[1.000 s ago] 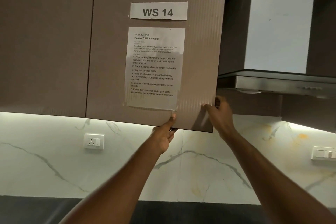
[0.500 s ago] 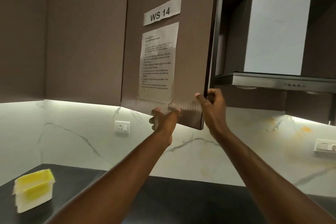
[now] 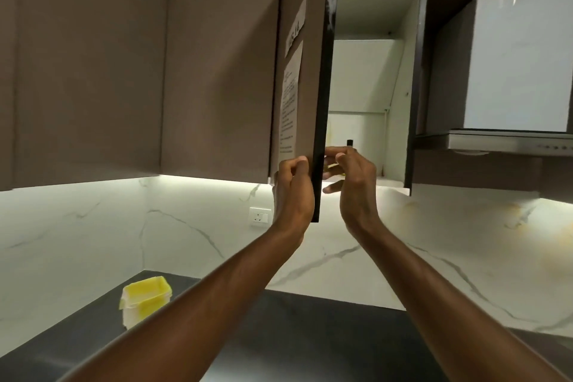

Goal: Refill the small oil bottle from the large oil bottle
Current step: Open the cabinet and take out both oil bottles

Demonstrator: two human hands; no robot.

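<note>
Dim kitchen, bright under-cabinet strip light (image 3: 201,177), glare on backsplash (image 3: 186,226), wide-angle edge distortion, soft focus

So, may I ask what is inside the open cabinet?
The cabinet shows white walls and a shelf. A black cap and something yellow peek past the right hand, which covers the rest; the door hides the left side.
</note>
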